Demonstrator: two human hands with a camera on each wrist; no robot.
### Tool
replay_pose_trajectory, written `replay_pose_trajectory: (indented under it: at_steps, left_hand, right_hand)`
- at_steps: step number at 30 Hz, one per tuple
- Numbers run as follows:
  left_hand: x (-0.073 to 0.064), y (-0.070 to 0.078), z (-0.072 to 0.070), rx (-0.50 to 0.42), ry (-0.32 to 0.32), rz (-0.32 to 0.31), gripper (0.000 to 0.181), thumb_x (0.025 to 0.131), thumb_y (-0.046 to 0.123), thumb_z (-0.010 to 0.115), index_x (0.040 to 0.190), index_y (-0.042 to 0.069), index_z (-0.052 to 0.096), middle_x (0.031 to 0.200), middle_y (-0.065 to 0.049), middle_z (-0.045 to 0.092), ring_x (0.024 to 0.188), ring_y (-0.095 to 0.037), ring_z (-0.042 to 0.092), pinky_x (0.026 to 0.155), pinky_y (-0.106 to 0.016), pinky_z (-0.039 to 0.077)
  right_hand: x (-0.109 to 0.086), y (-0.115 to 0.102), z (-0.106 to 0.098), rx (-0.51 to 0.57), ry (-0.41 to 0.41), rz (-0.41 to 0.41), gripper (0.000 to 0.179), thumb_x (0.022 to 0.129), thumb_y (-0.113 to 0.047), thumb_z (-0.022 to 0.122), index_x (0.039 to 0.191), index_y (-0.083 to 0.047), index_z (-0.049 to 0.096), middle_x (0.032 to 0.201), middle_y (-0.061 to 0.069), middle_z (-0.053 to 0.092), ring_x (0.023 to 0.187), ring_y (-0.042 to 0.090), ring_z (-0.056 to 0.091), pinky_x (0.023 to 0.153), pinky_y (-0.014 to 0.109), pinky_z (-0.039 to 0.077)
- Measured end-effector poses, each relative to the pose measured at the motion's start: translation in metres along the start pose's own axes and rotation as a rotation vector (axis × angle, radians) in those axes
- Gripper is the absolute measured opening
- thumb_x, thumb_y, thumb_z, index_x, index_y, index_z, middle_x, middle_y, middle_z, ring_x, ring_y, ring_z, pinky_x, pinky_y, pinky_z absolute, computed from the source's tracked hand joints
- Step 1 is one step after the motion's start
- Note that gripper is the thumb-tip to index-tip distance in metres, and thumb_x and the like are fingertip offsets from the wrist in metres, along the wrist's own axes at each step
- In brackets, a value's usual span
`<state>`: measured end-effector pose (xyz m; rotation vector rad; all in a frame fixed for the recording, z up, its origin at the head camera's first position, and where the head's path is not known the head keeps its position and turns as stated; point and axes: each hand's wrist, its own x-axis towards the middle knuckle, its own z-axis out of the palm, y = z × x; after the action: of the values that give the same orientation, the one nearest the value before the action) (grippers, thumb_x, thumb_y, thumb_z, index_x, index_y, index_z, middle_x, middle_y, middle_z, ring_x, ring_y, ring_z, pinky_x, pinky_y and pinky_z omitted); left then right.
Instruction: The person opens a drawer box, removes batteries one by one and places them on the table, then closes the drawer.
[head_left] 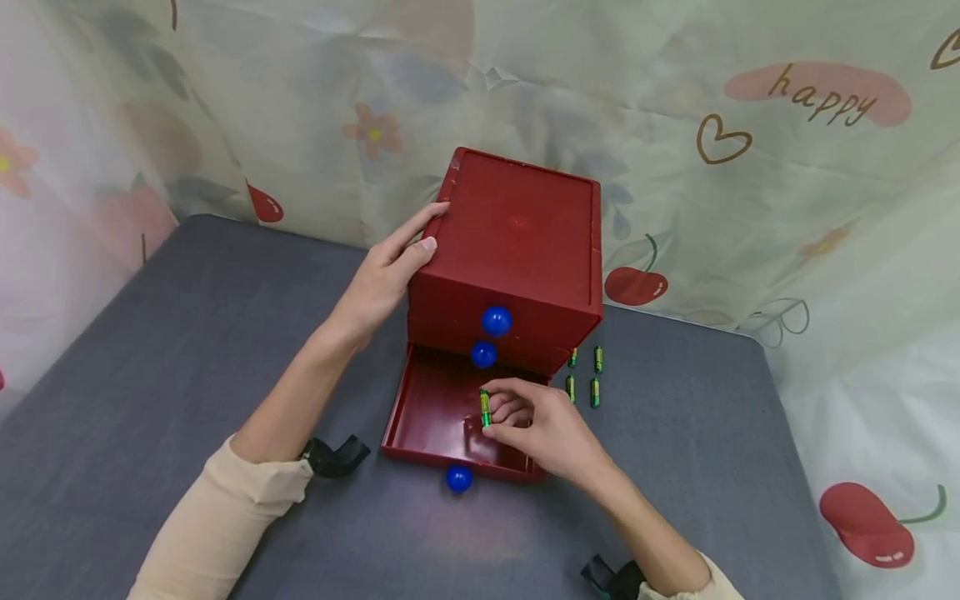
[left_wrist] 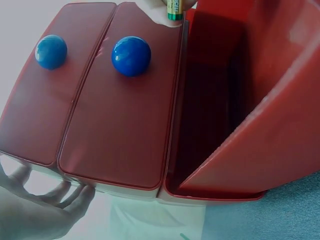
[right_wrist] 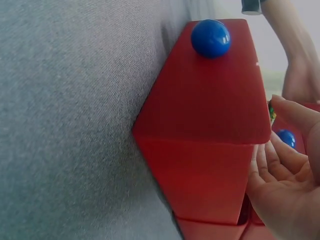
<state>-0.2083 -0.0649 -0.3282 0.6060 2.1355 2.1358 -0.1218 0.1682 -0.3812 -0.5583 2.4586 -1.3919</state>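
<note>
A red drawer cabinet (head_left: 525,233) with blue ball knobs stands on the table, its bottom drawer (head_left: 431,417) pulled out and the two drawers above pushed in. My left hand (head_left: 375,283) rests against the cabinet's left side near the top, fingers fairly straight along the edge. Over the pulled-out drawer, my right hand (head_left: 555,425) pinches a green and yellow battery (head_left: 485,408) between thumb and index finger, its other fingers curled. The left wrist view shows this battery's lower end (left_wrist: 175,10) above the drawer. In the right wrist view the drawer front partly hides it.
Several more green batteries (head_left: 595,392) lie on the grey table (head_left: 690,450), to the right of the cabinet. One is partly covered by the cabinet's corner. A printed curtain (head_left: 300,100) hangs behind and at both sides. Black straps (head_left: 337,458) are on both forearms.
</note>
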Motion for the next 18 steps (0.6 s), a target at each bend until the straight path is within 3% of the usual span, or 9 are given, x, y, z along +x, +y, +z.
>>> replay_pose_trajectory:
  at_steps: [5,18]
  left_hand:
    - [0.001,0.000,0.000,-0.007,0.001,-0.006,0.048,0.098,0.026,0.040,0.144,0.022,0.029,0.145,0.004,0.027,0.128,-0.012,0.031,0.102,-0.039,0.029]
    - [0.002,0.000,0.000,-0.011,0.000,-0.008,0.048,0.098,0.026,0.040,0.144,0.022,0.029,0.146,0.006,0.025,0.129,-0.011,0.029,0.103,-0.039,0.027]
  right_hand:
    - [-0.005,0.003,-0.006,0.000,0.017,-0.015,0.037,0.077,-0.006,0.072,0.111,0.000,0.060,0.090,0.012,0.061,0.078,0.020,0.059,0.071,0.031,0.051]
    - [-0.019,0.010,-0.018,0.037,0.080,0.077,0.038,0.076,-0.005,0.072,0.112,-0.002,0.060,0.092,0.012,0.061,0.079,0.022,0.060,0.072,0.032,0.051]
